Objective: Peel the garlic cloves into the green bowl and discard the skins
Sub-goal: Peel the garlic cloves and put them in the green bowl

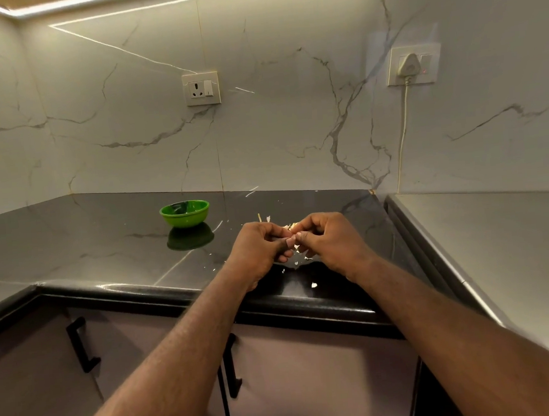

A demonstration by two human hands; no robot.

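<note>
My left hand (259, 249) and my right hand (331, 241) meet above the dark countertop (110, 242), fingertips together. Both pinch a garlic clove (293, 227), mostly hidden by the fingers; only a pale bit shows between them. Loose garlic skins (299, 258) lie on the counter under and around the hands, with one scrap (313, 284) near the front edge. The green bowl (184, 213) stands to the left and a little behind the hands, apart from them. I cannot make out what it holds.
Marble-look walls close the counter at the back and left. A lighter grey surface (503, 254) adjoins on the right. A plug and white cable (403, 137) hang on the right wall. Cabinet doors with black handles (81, 344) lie below the counter edge.
</note>
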